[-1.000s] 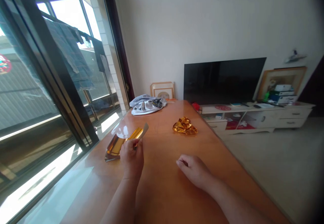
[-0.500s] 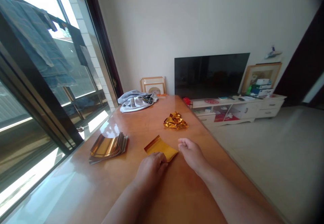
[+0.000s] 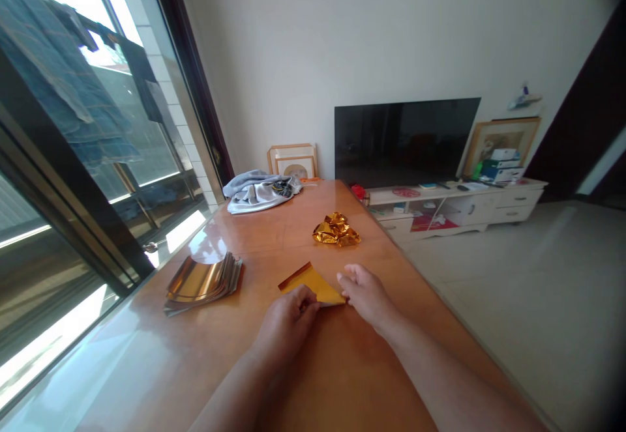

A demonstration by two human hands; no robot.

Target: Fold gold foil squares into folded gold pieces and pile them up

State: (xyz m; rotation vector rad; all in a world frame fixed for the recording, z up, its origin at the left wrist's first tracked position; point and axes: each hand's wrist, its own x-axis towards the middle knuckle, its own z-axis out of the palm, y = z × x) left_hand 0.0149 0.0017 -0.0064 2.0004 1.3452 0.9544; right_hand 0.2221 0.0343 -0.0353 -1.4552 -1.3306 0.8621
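A sheet of gold foil paper [image 3: 309, 281] with a darker coppery strip along its far edge lies before me on the wooden table [image 3: 313, 380]. My left hand [image 3: 289, 318] pinches its near edge, fingers closed and covering part of it. That edge is turned up, and a thin greyish face shows beneath. At the sheet's right corner is my right hand [image 3: 366, 294], fingers bent in, the lower ones against the pointed tip; its exact grip is partly hidden. To the left rests a curved stack of coppery foil sheets [image 3: 200, 282].
Crumpled gold foil [image 3: 336, 230] lies beyond the sheet. A grey cloth bundle [image 3: 261, 192] sits at the table's far left, with framed pictures [image 3: 293, 161] behind it. Past the right edge stand a television [image 3: 405, 142] and a white cabinet [image 3: 521, 201]. Glass doors line the left.
The near edge of the gold paper has turned up, and its right corner now looks pointed. My right hand has come to that corner, its fingers less tightly curled. The view has shifted slightly.
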